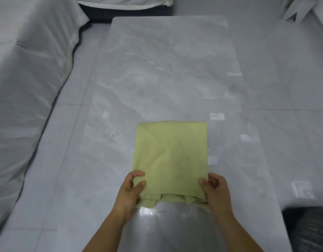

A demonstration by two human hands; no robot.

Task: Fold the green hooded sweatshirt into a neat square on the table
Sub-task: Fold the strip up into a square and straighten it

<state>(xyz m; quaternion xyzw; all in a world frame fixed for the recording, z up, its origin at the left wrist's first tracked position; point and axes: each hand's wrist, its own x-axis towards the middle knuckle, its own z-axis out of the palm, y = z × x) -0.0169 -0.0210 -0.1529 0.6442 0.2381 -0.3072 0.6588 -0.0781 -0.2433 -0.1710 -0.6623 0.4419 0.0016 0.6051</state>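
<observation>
The light green hooded sweatshirt (170, 153) lies folded into a near-square stack on the glossy marble-patterned table (168, 66), near its front edge. The ribbed hem faces me, with bunched layers showing under it. My left hand (134, 188) pinches the near left corner of the hem, thumb on top. At the near right corner, my right hand (214, 188) grips the hem the same way. Hood and sleeves are hidden inside the fold.
A sofa under a white cover (27, 79) runs along the left side. More white-covered furniture (302, 8) sits at the far right. A dark object (309, 228) shows at the bottom right corner. Grey tiled floor (293, 79) surrounds the table.
</observation>
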